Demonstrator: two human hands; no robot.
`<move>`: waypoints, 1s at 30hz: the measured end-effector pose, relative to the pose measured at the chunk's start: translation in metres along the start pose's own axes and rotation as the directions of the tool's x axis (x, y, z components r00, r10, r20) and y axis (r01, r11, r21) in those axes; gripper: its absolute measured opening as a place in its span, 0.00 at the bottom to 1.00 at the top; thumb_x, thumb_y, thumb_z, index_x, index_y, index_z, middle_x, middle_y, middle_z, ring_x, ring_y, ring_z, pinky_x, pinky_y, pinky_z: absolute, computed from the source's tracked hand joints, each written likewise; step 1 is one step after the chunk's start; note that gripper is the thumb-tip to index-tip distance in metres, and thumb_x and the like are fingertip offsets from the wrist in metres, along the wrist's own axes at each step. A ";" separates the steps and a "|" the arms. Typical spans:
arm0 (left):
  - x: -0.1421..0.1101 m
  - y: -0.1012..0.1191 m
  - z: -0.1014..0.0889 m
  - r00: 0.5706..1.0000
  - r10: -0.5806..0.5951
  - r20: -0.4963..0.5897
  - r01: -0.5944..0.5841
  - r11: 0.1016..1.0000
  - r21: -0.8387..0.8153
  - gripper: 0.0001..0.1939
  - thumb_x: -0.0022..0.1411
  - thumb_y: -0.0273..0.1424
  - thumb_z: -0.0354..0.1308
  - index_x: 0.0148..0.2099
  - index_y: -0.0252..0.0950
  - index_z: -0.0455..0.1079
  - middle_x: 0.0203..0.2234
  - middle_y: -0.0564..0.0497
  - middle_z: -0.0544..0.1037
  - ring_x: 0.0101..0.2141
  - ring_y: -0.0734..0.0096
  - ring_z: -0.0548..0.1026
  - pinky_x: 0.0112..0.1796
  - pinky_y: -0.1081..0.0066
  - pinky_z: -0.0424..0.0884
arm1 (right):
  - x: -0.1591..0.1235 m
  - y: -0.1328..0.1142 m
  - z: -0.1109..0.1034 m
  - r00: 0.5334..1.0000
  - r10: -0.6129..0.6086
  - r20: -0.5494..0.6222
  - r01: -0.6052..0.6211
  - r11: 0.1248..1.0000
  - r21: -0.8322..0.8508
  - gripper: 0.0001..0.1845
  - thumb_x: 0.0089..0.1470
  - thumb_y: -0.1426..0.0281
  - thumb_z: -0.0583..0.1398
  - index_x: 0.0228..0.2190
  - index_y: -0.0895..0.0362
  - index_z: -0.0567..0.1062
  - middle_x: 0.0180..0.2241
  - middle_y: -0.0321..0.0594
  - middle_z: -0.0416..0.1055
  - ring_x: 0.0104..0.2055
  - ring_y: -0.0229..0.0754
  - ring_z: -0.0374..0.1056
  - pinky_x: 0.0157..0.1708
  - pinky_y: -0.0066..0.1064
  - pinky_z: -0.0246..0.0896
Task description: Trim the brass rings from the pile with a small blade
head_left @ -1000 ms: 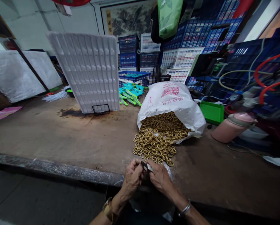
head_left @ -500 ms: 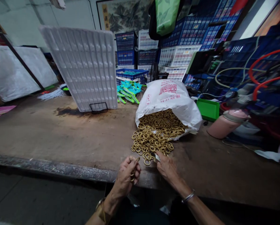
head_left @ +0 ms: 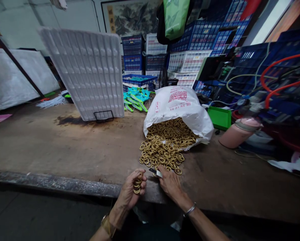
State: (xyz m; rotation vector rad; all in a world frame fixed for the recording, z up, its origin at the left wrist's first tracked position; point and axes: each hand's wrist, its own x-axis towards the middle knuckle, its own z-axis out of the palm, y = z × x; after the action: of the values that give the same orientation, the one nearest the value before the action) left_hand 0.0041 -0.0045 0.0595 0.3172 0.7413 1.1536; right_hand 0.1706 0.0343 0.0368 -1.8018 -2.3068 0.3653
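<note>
Several gold-coloured rings (head_left: 137, 185) sit in my left hand (head_left: 130, 188), its fingers curled round them above the table's front edge. My right hand (head_left: 170, 183) grips a utility knife (head_left: 158, 173) with a pale handle; its dark blade points left, toward my left hand, without touching it. Just beyond both hands lies a heap of the same rings (head_left: 161, 154) on the table. The heap spills from the mouth of a white woven sack (head_left: 175, 103) lying on its side with red print on top. More rings show inside the sack.
A ribbed translucent plastic tray (head_left: 87, 73) stands upright at the left on a black wire stand (head_left: 103, 116). Behind it are green and turquoise plastic pieces (head_left: 137, 98). Right of the sack are a green tray (head_left: 219, 117) and a pink bottle (head_left: 240, 132). Stacked crates (head_left: 190, 62) fill the back.
My right hand has drawn the knife back from the heap, leftward toward my left hand. The left hand has turned, so more of its rings show. The view has shifted slightly.
</note>
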 end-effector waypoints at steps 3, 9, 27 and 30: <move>0.004 -0.004 -0.003 0.998 -0.049 -0.024 0.048 0.997 -0.064 0.12 0.47 0.35 0.60 0.30 0.31 0.65 0.23 0.52 0.69 0.20 0.81 0.65 0.16 0.82 0.55 | 0.001 0.002 0.002 1.000 0.000 -0.019 0.001 1.000 0.016 0.12 0.47 0.78 0.49 0.33 0.55 0.67 0.27 0.38 0.72 0.27 0.37 0.65 0.24 0.28 0.40; 0.011 -0.012 0.001 0.996 0.042 -0.075 -0.031 0.990 0.138 0.15 0.45 0.36 0.62 0.28 0.34 0.60 0.21 0.55 0.68 0.19 0.82 0.64 0.15 0.83 0.54 | 0.004 0.003 -0.004 0.999 0.034 -0.029 -0.017 0.889 0.457 0.07 0.51 0.70 0.49 0.25 0.56 0.65 0.20 0.33 0.63 0.23 0.35 0.58 0.25 0.24 0.46; 0.002 -0.011 0.020 0.882 0.462 0.097 -0.394 0.609 0.688 0.11 0.52 0.36 0.55 0.23 0.34 0.66 0.18 0.55 0.68 0.22 0.78 0.64 0.26 0.78 0.61 | -0.001 -0.028 -0.023 0.974 -0.006 0.226 -0.197 0.473 0.859 0.18 0.48 0.54 0.49 0.19 0.55 0.60 0.15 0.29 0.55 0.18 0.31 0.49 0.19 0.24 0.46; 0.002 -0.013 0.019 0.923 0.381 0.061 -0.321 0.671 0.668 0.11 0.53 0.37 0.53 0.25 0.35 0.64 0.16 0.57 0.65 0.17 0.80 0.60 0.22 0.78 0.58 | 0.000 -0.029 -0.025 0.985 0.006 0.174 -0.150 0.533 0.832 0.16 0.48 0.57 0.51 0.19 0.55 0.60 0.15 0.28 0.55 0.19 0.32 0.51 0.21 0.24 0.48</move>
State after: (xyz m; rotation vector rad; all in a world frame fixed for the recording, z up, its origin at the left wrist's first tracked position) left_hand 0.0266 -0.0051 0.0646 1.0719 1.2050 1.2313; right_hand 0.1510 0.0299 0.0696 -1.3459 -1.5826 1.4035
